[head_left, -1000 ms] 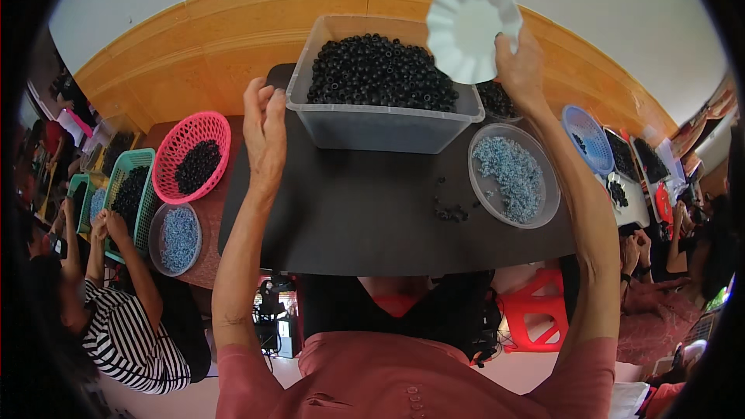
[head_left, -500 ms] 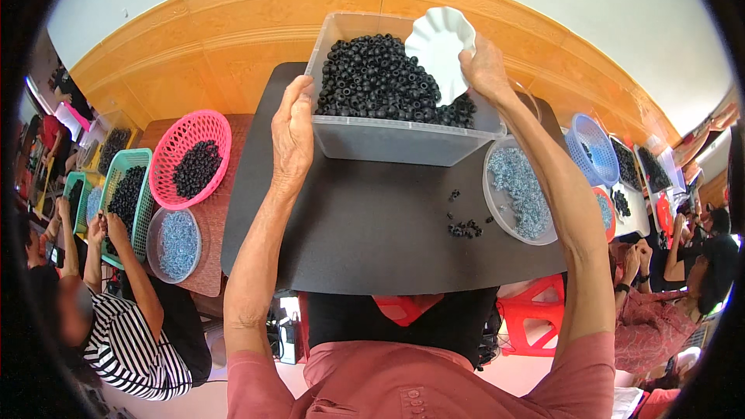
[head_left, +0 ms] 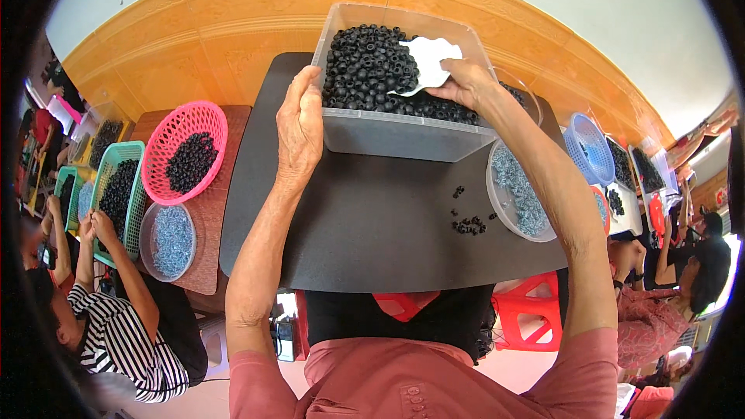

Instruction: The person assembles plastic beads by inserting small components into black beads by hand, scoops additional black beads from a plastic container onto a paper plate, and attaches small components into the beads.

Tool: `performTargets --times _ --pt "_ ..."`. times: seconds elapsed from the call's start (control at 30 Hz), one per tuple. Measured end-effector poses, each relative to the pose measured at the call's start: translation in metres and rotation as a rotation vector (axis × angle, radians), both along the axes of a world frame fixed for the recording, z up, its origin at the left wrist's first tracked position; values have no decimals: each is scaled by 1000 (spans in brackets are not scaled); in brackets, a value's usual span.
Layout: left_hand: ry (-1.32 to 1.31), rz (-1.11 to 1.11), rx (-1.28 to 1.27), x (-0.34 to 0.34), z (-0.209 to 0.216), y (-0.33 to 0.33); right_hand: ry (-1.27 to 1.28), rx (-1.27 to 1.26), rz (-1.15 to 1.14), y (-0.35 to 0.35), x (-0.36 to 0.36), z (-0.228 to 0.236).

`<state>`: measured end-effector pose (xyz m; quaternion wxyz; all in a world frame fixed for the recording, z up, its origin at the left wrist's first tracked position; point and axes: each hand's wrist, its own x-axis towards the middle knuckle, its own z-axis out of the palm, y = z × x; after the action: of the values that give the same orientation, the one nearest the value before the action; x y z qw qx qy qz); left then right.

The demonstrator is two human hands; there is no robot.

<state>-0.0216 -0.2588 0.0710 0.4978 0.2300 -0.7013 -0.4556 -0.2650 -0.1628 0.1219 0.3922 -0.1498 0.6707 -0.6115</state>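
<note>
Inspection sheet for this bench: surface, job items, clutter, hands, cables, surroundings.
Surface: dark table, matte top.
Job items: clear bin holding black beads; white dish dipped among them.
Clutter: loose beads beside the tub of blue pieces.
Hands: left hand against the bin's left side; right hand gripping the dish.
Cables: dark cords by the red stool, partly hidden.
Surroundings: pink basket at left; a striped-shirt person working beyond.
</note>
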Motion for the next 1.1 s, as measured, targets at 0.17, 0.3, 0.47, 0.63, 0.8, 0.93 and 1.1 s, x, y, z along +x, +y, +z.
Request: performTargets --times 0.17,0.3,0.47,0.63,0.8,0.93,1.1 --pt "4 1 -15 0 0 2 -107 -45 -24 7 2 4" --pt "2 -5 -13 0 -2 1 -241 -105 -61 9 1 3" --pt "-11 4 -18 -1 -2 0 -236 -148 -43 21 4 6" --pt "-22 -25 -1 2 1 1 -241 -194 -67 26 6 7" --pt "-51 -15 -62 -1 -9 -6 -255 -320 -86 28 7 7" --pt "-65 -22 -85 1 -7 -6 -239 -389 -106 33 13 10" --pt "-63 -41 -68 3 -5 -6 -217 -501 -134 44 29 15"
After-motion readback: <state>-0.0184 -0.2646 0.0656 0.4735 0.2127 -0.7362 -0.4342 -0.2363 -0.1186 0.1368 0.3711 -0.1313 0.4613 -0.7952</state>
